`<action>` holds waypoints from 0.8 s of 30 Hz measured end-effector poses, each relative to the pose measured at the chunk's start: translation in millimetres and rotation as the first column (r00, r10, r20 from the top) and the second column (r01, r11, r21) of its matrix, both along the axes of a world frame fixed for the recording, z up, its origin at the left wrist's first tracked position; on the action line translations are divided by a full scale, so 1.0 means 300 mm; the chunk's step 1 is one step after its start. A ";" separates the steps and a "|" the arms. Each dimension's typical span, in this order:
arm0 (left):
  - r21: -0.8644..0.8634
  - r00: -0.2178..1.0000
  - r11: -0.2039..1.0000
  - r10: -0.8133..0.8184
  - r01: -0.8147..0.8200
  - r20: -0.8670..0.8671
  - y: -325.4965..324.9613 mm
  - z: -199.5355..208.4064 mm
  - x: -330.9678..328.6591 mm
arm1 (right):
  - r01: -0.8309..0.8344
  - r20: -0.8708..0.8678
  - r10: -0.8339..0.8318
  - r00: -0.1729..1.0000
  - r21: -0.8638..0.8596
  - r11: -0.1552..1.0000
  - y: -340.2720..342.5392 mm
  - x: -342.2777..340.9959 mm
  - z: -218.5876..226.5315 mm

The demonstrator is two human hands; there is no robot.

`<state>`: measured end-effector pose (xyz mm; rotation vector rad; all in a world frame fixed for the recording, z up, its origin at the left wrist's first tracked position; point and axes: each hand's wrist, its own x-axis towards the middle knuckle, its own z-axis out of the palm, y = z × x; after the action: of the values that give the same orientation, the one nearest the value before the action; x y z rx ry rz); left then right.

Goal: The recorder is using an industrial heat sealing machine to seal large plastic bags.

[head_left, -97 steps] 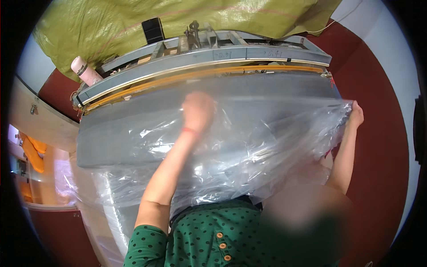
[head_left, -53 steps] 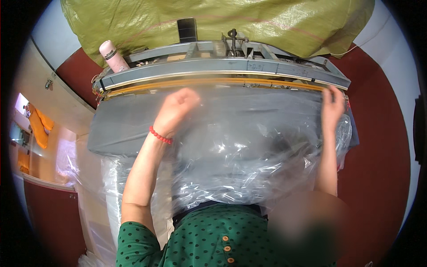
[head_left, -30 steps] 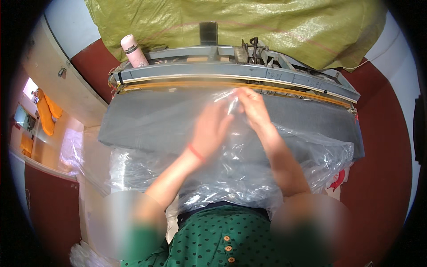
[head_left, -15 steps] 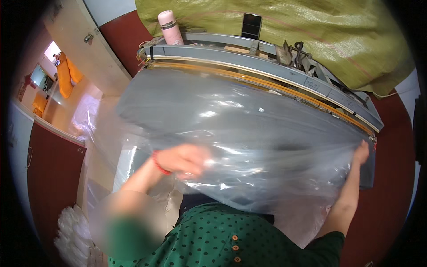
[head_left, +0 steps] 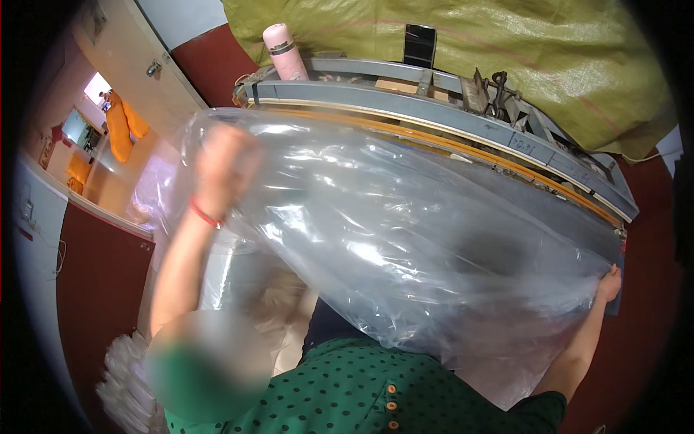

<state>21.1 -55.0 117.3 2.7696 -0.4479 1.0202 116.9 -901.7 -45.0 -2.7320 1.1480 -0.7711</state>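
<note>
Head view: clear plastic sheet [head_left: 405,217] over grey worktop [head_left: 546,202]; door [head_left: 137,61] open, left.

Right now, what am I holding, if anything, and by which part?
Your right hand grips the clear plastic sheet by its right end. Your left hand, at the left end, is too blurred to tell.

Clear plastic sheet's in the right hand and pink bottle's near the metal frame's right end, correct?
Wrong end: the head view shows the pink bottle near the left end of the metal frame. The right hand holds the clear plastic sheet.
</note>
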 end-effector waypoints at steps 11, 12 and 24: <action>0.152 0.861 0.958 0.284 -0.241 -0.422 0.094 -0.375 0.051 | -0.104 -0.001 0.104 0.995 0.025 0.994 0.009 0.029 -0.015; 0.153 0.861 0.960 0.280 -0.236 -0.424 0.055 -0.349 0.075 | -0.133 0.050 0.132 0.990 0.013 0.991 -0.039 0.025 -0.035; -0.089 0.925 0.946 0.280 -0.311 -0.257 -0.039 -0.411 0.331 | -0.584 0.754 0.075 0.652 0.436 0.685 -0.161 -0.247 0.198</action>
<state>120.3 -66.8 -6.1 2.8466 0.0727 0.7159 42.9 -949.9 14.4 -1.7115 0.5074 -0.9616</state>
